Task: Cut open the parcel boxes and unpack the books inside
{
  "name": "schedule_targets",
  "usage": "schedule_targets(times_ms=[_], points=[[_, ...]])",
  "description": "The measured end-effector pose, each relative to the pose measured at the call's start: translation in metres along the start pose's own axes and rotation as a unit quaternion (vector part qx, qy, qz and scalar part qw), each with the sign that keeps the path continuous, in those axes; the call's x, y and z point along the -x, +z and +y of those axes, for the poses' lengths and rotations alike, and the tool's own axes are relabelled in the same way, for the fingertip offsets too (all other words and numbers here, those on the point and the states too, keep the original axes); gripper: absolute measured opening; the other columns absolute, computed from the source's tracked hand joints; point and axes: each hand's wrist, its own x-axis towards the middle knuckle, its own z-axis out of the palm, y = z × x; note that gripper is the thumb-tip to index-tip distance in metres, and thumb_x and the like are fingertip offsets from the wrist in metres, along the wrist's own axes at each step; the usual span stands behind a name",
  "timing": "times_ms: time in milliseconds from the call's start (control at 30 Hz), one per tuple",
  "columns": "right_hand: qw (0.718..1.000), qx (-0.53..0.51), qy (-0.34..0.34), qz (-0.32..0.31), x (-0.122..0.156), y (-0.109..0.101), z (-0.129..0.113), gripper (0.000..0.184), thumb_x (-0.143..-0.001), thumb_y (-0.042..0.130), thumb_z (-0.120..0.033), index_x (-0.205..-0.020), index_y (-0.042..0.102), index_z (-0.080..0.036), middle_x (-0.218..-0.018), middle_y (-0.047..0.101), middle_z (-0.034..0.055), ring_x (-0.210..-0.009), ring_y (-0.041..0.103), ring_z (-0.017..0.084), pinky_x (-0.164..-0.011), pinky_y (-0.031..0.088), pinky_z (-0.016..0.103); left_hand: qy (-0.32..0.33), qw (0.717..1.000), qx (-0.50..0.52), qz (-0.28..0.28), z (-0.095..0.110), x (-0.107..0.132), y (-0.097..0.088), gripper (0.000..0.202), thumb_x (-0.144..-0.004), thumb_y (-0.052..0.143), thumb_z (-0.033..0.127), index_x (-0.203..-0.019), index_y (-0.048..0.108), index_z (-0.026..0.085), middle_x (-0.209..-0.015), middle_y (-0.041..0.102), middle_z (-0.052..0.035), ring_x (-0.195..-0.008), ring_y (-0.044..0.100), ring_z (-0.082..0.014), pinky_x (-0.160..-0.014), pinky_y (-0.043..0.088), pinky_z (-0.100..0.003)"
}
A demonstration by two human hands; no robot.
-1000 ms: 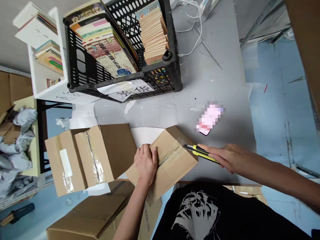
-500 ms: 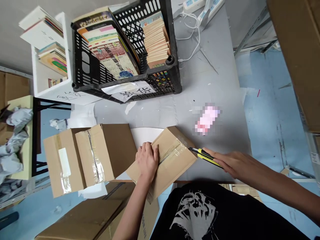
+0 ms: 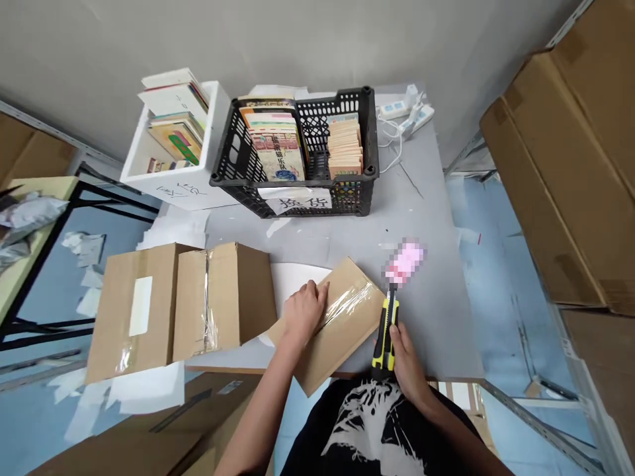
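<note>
My left hand (image 3: 305,308) lies on top of a small taped cardboard box (image 3: 342,324) at the front of the grey table (image 3: 426,198), fingers together and pressing down. My right hand (image 3: 403,350) is closed on a yellow and black utility knife (image 3: 386,327) beside the box's right edge, its tip pointing away from me. A white sheet (image 3: 290,277) lies under the box. A larger opened cardboard box (image 3: 183,304) stands to the left, with tape on its flaps.
A black plastic crate (image 3: 302,152) of books stands at the back of the table, a white shelf box (image 3: 173,142) of books to its left. A pink blurred object (image 3: 404,260) lies near the knife tip. Power strips (image 3: 407,112) lie at the back; large cartons (image 3: 570,165) stand right.
My head has lifted, so the view shows more of the room. My right hand has drawn in toward my body and turned the knife from sideways to pointing away. My left hand stays on the box.
</note>
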Motion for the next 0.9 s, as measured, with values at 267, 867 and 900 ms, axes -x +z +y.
schedule_targets(times_ms=[267, 867, 900], points=[[0.974, 0.076, -0.202, 0.065, -0.058, 0.023, -0.075, 0.052, -0.08, 0.035, -0.067, -0.095, 0.052, -0.02, -0.101, 0.062, 0.007, -0.098, 0.056, 0.02, -0.087, 0.043, 0.032, 0.005, 0.994, 0.108, -0.022, -0.022, 0.01, -0.001, 0.047, -0.091, 0.034, 0.048, -0.123, 0.048, 0.016, -0.093, 0.072, -0.0135, -0.087, 0.067, -0.0295, -0.072, 0.046, -0.036], [0.651, 0.709, -0.269, 0.041, -0.07, 0.085, -0.139, 0.046, -0.098, 0.026, -0.023, -0.144, 0.025, -0.017, -0.1, 0.069, 0.0117, -0.083, 0.068, 0.019, -0.066, 0.045, 0.026, 0.061, 0.955, 0.196, 0.215, 0.025, -0.033, 0.039, 0.051, -0.094, 0.033, 0.03, -0.143, 0.038, 0.017, -0.155, 0.024, -0.0093, -0.133, 0.029, -0.0339, -0.098, 0.045, -0.049], [0.633, 0.728, -0.262, 0.041, -0.072, 0.085, -0.136, 0.05, -0.098, 0.026, -0.022, -0.147, 0.018, -0.017, -0.098, 0.069, 0.0117, -0.081, 0.068, 0.019, -0.065, 0.046, 0.026, 0.062, 0.955, 0.194, 0.216, 0.025, -0.033, 0.04, 0.052, -0.094, 0.033, 0.031, -0.143, 0.037, 0.017, -0.155, 0.024, -0.0093, -0.134, 0.028, -0.0337, -0.098, 0.046, -0.049]])
